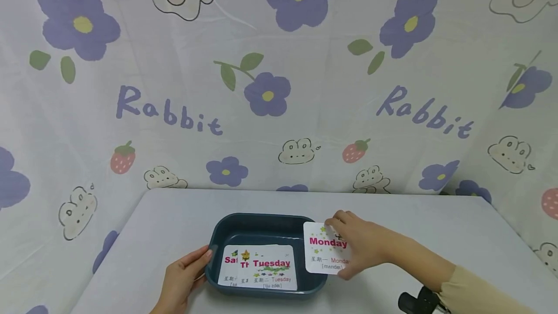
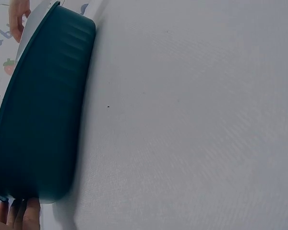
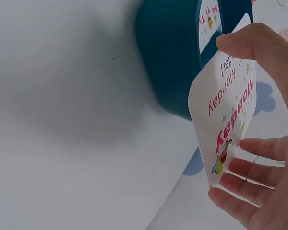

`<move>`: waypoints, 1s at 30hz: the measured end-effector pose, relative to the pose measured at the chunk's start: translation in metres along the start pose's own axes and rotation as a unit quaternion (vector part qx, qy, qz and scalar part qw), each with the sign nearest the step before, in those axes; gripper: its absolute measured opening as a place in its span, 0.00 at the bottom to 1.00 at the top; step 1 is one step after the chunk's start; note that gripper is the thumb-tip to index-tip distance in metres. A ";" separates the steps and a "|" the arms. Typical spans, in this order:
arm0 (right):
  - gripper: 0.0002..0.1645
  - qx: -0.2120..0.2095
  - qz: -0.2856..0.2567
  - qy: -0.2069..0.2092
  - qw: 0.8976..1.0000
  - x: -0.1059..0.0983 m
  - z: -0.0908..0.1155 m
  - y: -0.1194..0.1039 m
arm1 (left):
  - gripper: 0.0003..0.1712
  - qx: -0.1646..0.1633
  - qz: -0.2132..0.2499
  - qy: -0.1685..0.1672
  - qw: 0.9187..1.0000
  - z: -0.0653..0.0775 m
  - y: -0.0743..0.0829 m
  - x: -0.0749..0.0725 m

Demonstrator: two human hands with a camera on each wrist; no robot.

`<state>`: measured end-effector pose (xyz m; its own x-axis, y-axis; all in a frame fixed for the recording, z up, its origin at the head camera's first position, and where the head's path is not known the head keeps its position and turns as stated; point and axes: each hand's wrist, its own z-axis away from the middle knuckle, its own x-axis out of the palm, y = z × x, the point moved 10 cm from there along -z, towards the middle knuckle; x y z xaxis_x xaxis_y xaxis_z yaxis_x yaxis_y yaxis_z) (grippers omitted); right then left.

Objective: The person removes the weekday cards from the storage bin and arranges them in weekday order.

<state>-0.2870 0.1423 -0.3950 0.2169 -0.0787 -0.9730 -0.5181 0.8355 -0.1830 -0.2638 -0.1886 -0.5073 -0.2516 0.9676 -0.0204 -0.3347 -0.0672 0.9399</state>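
My right hand (image 1: 364,242) holds a white "Monday" card (image 1: 321,256) by its edges, thumb on the lower edge and fingers on the upper one. In the head view the card overlaps the right rim of a dark teal tray (image 1: 266,221). Inside the tray lie several overlapping cards, a "Tuesday" card (image 1: 279,275) on top, with parts of others showing at its left. My left hand (image 1: 185,275) grips the tray's left end, thumb at the rim and fingers against the outer wall. In the left wrist view, its fingers (image 2: 32,213) show at the tray's near end.
The tray stands on a white table (image 1: 144,236). Behind it hangs a cloth (image 1: 314,71) printed with flowers, rabbits and strawberries. A black object (image 1: 418,300) sits by the right sleeve (image 1: 475,290) at the lower right.
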 end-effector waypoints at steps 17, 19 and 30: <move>0.55 0.009 -0.010 0.013 1.000 0.000 0.024 0.054 | 0.30 -0.004 0.004 0.000 1.000 -0.001 -0.002 0.000; 0.55 0.012 -0.013 0.015 1.000 -0.001 0.026 0.059 | 0.31 -0.006 0.001 -0.001 1.000 -0.002 -0.001 0.000; 0.54 0.001 -0.022 0.005 1.000 0.004 0.018 0.073 | 0.33 -0.019 -0.011 0.005 1.000 -0.005 -0.006 -0.001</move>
<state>-0.3088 0.2125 -0.4093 0.2304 -0.1206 -0.9656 -0.5059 0.8328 -0.2247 -0.2663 -0.1905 -0.5146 -0.2539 0.9662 -0.0439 -0.3744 -0.0563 0.9255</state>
